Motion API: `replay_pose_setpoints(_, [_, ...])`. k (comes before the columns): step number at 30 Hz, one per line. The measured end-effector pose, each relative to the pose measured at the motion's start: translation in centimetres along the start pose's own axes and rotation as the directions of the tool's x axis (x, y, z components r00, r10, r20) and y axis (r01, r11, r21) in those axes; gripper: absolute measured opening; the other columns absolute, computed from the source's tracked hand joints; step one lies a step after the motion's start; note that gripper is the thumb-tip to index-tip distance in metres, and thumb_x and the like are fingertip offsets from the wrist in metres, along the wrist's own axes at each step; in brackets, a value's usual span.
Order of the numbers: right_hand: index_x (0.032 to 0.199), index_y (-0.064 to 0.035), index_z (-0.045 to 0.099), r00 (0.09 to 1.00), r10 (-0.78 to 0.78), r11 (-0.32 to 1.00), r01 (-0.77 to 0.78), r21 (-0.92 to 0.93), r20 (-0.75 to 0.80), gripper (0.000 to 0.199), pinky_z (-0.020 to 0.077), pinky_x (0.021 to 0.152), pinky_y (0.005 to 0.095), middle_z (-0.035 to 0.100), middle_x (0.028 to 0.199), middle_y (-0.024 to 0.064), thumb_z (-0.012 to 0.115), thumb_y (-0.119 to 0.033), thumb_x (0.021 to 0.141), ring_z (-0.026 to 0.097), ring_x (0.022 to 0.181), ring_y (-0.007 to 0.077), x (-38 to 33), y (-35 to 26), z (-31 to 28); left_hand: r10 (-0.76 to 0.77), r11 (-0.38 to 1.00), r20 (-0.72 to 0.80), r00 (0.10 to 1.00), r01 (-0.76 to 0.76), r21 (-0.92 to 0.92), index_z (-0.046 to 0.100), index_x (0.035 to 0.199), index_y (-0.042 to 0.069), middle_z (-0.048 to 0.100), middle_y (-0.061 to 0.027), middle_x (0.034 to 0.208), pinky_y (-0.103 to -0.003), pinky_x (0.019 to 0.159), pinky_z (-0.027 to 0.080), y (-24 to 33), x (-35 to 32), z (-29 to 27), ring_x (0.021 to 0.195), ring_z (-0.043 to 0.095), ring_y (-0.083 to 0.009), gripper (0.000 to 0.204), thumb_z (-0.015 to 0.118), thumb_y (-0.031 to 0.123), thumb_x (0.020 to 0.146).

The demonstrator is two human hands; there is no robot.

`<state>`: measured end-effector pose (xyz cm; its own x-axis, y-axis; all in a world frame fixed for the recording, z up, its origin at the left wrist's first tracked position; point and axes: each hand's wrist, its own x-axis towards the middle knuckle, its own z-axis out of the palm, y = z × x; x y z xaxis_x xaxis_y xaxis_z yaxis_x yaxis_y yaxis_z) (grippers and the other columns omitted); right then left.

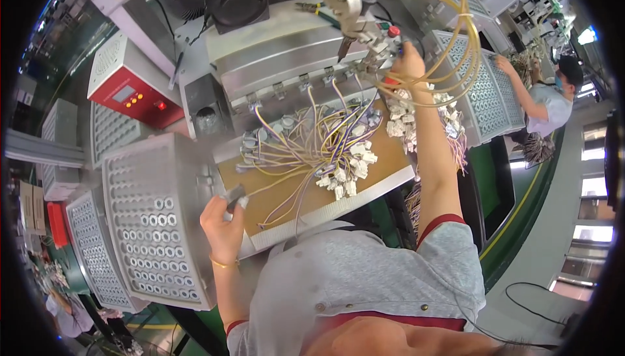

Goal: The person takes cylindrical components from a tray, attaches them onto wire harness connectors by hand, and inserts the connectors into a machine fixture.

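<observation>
My left hand (222, 229) is closed at the left edge of the brown work board (267, 206), pinching a small grey part (235, 194) between thumb and fingers. A yellowish wire seems to run from that part to the bundle of wires (325, 154) on the board. White plug connectors (345, 177) gather at the bundle's near end, and round grey metal pieces (263, 136) lie along its far side. My right hand (411, 66) reaches far forward with curled fingers, beside a red button (394, 31) on the machine head (355, 20). Tubes and the hand itself hide what its fingers touch.
Looped amber tubes (474, 37) hang near my right forearm. White perforated trays (153, 160) stand left, another tray (485, 89) right. A red-fronted control box (140, 95) sits at the back left. More white connectors (400, 118) hang beside the board. A co-worker (550, 99) works at far right.
</observation>
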<state>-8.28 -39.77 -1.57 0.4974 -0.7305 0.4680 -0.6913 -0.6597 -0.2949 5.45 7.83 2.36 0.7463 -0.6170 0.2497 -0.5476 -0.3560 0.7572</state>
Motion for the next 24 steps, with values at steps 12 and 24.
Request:
replay_pose_setpoints(12, [0.098,-0.0014,0.059,0.717,-0.634,0.514,0.109,0.851,0.290,0.029,0.0463,0.067,0.0252,0.062,0.083,0.0087,0.057,-0.005,0.070,0.060,0.072,0.0194,-18.3,-20.4,-5.4,0.510,0.856,-0.120,0.852,-0.487,0.175,0.061,0.080,0.002,0.050,-0.0088,0.058,-0.032,0.044,0.038,1.7,1.2,0.3,0.049,0.047,-0.0245,0.027,0.061,-0.004,0.053])
replay_pose_setpoints(24, [0.083,0.0016,0.056,0.597,-0.606,0.455,-0.281,0.845,0.525,0.007,0.0412,0.053,0.0200,0.055,0.065,0.0009,0.055,-0.003,0.078,0.050,0.059,0.0052,-17.0,-23.5,-4.6,0.063,0.621,-0.385,0.921,0.266,0.737,0.061,0.076,0.001,0.053,-0.0126,0.074,-0.037,0.068,0.040,-12.3,0.1,-10.1,0.074,0.049,-0.0329,0.021,0.068,0.017,0.063])
